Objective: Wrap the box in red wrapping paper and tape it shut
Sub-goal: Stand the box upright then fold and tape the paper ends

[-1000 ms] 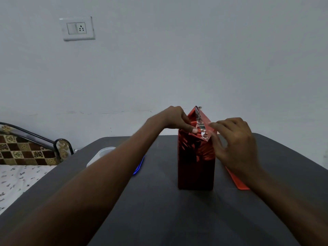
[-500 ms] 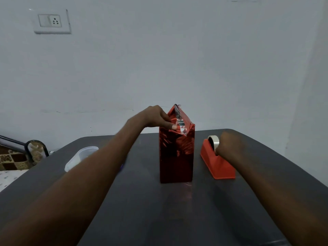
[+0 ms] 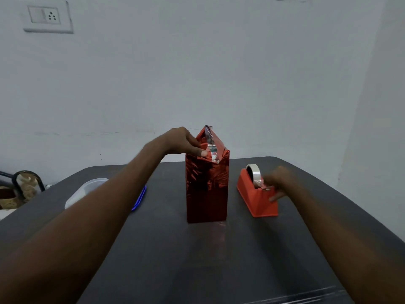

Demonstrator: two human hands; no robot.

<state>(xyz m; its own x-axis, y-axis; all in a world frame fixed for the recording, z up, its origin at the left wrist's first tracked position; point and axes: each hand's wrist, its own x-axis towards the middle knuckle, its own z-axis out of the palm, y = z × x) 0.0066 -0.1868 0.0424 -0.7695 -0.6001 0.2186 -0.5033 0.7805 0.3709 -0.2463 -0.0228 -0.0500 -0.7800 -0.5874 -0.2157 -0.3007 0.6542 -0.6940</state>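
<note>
A tall box wrapped in shiny red paper (image 3: pixel 207 189) stands upright in the middle of the dark table (image 3: pixel 197 260). Its top flap sticks up in a point and shows a silver underside. My left hand (image 3: pixel 186 142) presses the folded paper down at the box's top left edge with its fingertips. To the right stands a red tape dispenser (image 3: pixel 256 194) with a roll of clear tape (image 3: pixel 254 172). My right hand (image 3: pixel 278 183), blurred by motion, is at the dispenser's front end, pinching the loose end of the tape.
A clear plastic container (image 3: pixel 87 191) and a blue-edged object (image 3: pixel 140 197) lie on the table's left side behind my left forearm. A white wall with a switch plate (image 3: pixel 47 17) is behind. A chair frame (image 3: pixel 22 185) stands at far left.
My right hand left the box's top and went right to the tape dispenser, sliding from the roll to its front end. My left hand has stayed on the fold.
</note>
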